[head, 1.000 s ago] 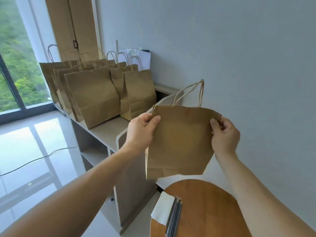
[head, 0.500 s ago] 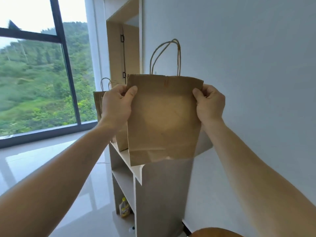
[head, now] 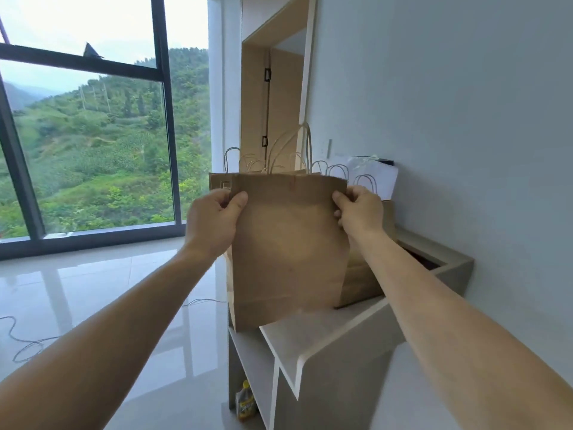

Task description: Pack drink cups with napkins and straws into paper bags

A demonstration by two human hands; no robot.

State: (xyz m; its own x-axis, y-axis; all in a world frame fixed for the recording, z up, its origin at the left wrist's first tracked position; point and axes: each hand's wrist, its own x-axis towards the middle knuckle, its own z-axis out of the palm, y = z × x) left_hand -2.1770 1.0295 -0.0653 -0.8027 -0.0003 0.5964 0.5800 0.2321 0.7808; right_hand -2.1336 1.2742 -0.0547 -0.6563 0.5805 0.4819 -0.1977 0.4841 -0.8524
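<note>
I hold a flat brown paper bag [head: 288, 249] with twisted handles upright in front of me, above the near end of a low grey shelf unit [head: 313, 342]. My left hand [head: 214, 221] pinches the bag's top left corner, thumb in front. My right hand [head: 359, 211] pinches the top right corner. Behind the held bag, several more brown paper bags [head: 362, 274] stand on the shelf top; mostly their handles show. No cups, napkins or straws are in view.
A white sheet [head: 378, 176] leans against the grey wall behind the bags. A yellow bottle [head: 245, 401] sits in the shelf's lower compartment. A thin cable [head: 24, 346] lies on the glossy floor left. A large window fills the left.
My view swung up from the round wooden table, which has left the frame. The bag, held by both hands throughout, first rose and now sits lower, just above the shelf's near end.
</note>
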